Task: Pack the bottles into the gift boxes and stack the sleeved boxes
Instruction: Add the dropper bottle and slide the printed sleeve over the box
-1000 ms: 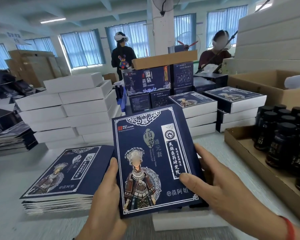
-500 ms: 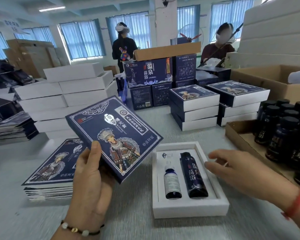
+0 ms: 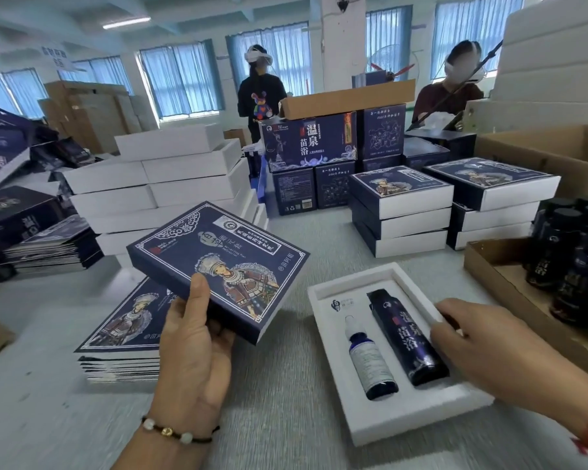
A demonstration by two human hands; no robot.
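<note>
Fingers [image 3: 197, 293] around blue sleeve [image 3: 224, 262]

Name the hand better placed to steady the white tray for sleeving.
Right. The right hand already rests on the white tray's right rim beside the tall dark bottle; the left hand grips the blue sleeve above the table.

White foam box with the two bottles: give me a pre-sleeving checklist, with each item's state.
1. Both bottles seated in the white foam box: tall dark bottle and small white-labelled dropper bottle lie in their slots: ok.
2. Navy printed sleeve in the left hand, gripped: ok.
3. Sleeve opened up, not flat: ok.
4. Sleeve mouth lined up with the box end: not ok, held up to its left.
5. Right hand steadying the box at its right rim: ok; firmness of grip: cannot tell.
</note>
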